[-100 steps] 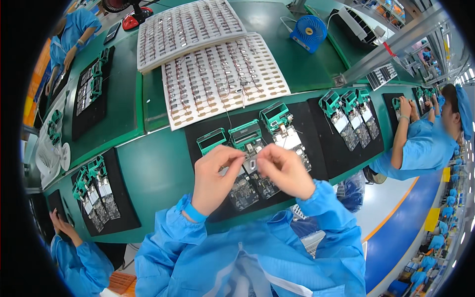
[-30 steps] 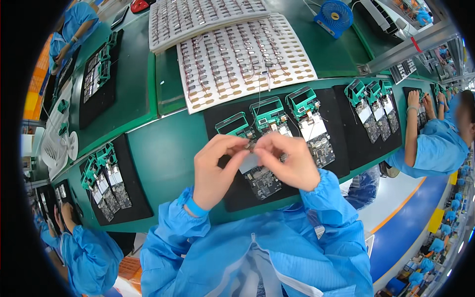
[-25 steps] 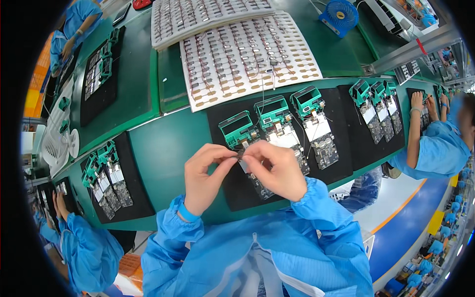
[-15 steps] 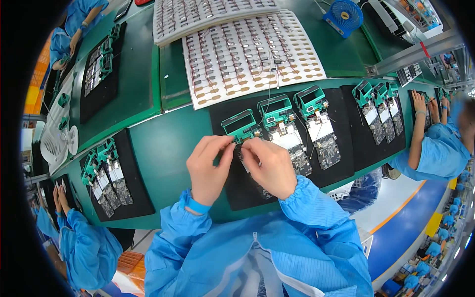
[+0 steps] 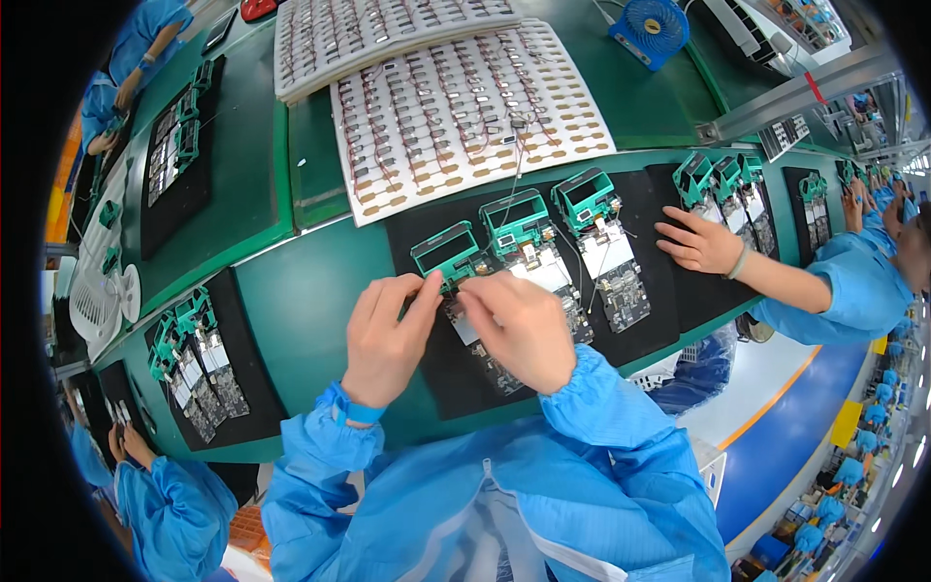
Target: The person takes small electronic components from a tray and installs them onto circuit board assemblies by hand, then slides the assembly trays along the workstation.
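Left hand, in the head view, with thumb and forefinger brought almost together at the near edge of the left green frame. Impossible to tell whether pinching a small part or only pressing there. Right hand just beside it, arched over the attached circuit board, fingers bent, tips partly hidden; hold likewise unclear. Compared with moments ago, fingertips no longer meeting over the near side of the frame, now slightly apart at the joint of frame and board. Judging by that, past shared handling above the board and into close finger work on the unit itself. Frame and board lying on the black mat, frame at the far end, left of the middle unit and right unit. Newly come in from the right: a co-worker's hand, low over the neighbouring mat, well apart from this work.
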A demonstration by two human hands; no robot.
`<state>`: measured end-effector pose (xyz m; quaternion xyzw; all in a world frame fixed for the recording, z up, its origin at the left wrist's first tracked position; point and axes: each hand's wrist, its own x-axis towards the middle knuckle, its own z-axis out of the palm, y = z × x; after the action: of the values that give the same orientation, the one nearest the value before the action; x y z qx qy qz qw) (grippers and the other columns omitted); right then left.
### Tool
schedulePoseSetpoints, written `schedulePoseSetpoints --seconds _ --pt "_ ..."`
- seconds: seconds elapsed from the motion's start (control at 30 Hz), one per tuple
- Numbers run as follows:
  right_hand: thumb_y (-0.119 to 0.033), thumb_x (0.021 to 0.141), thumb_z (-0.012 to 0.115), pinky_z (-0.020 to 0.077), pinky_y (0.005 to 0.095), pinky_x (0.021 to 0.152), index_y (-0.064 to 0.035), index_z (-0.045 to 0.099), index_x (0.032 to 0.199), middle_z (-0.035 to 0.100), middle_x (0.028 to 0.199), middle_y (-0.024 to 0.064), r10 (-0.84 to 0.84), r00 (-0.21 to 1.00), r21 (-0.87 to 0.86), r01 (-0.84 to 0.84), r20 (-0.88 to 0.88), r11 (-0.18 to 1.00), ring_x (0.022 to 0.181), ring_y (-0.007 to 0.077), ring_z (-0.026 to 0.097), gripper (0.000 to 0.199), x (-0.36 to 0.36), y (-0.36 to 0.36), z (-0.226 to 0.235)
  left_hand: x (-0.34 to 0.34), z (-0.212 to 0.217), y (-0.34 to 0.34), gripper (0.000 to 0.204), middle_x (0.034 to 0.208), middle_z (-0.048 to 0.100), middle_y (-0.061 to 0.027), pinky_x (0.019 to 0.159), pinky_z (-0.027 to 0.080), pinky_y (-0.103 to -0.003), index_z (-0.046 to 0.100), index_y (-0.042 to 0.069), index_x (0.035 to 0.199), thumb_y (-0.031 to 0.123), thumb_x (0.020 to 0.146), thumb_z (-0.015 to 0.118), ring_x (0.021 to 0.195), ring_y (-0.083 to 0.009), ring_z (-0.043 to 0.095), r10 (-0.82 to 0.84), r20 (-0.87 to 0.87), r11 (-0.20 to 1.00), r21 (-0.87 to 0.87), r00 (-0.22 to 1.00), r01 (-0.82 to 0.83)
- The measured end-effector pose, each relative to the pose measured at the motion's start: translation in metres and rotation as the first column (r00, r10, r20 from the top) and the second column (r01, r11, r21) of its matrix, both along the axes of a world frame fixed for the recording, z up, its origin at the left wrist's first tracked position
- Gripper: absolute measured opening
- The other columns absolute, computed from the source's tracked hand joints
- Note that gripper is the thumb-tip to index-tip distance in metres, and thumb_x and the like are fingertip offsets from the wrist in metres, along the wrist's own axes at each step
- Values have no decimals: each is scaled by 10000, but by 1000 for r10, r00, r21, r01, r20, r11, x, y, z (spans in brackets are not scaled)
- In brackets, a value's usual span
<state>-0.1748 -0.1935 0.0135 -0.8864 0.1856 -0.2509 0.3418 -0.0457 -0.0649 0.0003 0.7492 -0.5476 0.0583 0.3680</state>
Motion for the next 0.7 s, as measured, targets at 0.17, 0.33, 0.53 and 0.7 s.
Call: schedulePoseSetpoints --seconds 0.17,0.33,0.53,0.7 --pt "-47 818 725 528 386 635 -81 684 919 625 874 70 -353 924 -325 382 145 865 766 279 646 114 -21 -64 14 18 -5 8 407 994 625 -92 739 498 -384 717 32 1109 -21 712 787 879 -273 620 -102 318 995 31 942 97" --pt "-97 790 766 520 359 616 -99 643 851 585 849 29 -390 919 -526 359 55 771 809 227 622 137 -25 -84 0 30 -16 -2 333 929 636 -76 704 510 -377 714 19 1041 -14 716 780 820 -246 638 -162 171 973 -134 972 186" --pt "-32 794 716 506 387 601 -88 589 802 550 823 64 -326 939 -560 327 106 761 744 259 593 138 -19 -90 -8 32 -11 -2 370 915 655 -92 668 508 -380 730 32 1032 -35 678 816 804 -266 641 -197 198 969 -106 960 221" --pt "-45 894 680 468 330 608 -11 606 885 559 802 93 -409 912 94 405 29 910 698 201 585 81 -21 -104 -12 43 -4 -4 346 913 653 -88 663 508 -377 728 34 1019 -9 688 818 801 -257 642 -289 315 947 -42 904 317"
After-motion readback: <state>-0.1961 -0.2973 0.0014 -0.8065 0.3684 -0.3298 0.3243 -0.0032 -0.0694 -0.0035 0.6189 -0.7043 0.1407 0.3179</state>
